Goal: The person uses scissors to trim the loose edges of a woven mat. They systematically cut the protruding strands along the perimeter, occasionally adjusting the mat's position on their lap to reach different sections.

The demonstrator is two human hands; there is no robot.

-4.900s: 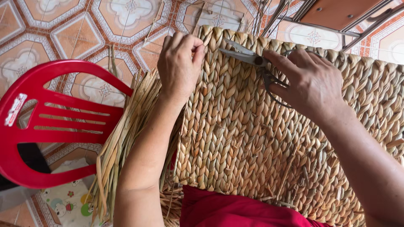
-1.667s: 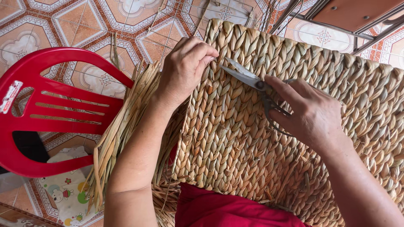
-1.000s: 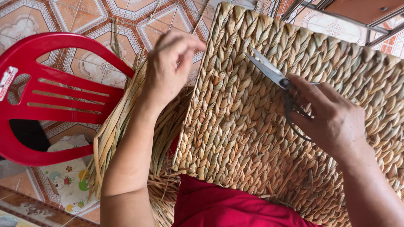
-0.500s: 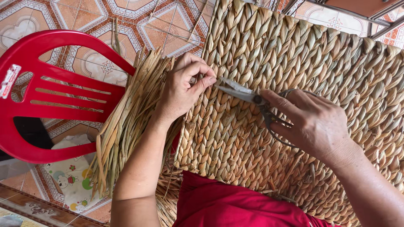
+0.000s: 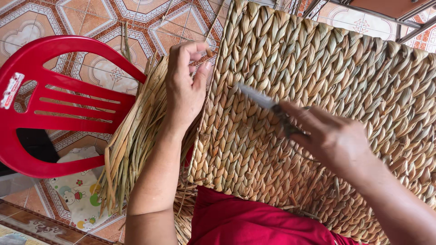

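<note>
Woven straw makes up the braided panel (image 5: 318, 113) propped on the person's lap; it looks light, stiff across the plaits, best held by its edge. The left hand (image 5: 186, 86) pinches a short fibre snippet beside that edge. The right hand (image 5: 331, 140) is closed around scissors (image 5: 263, 100) lying against the weave. Loose dry stalks (image 5: 131, 140) and a red plastic chair (image 5: 59, 104) crowd the left.

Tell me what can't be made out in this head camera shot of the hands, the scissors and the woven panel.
Head view:
- Scissors: blades motion-blurred, handles hidden inside the right hand, so open or closed is unclear.
- Bit pinched by the left hand: too small to identify.
- Woven panel: cut off by the top and right edges.
</note>
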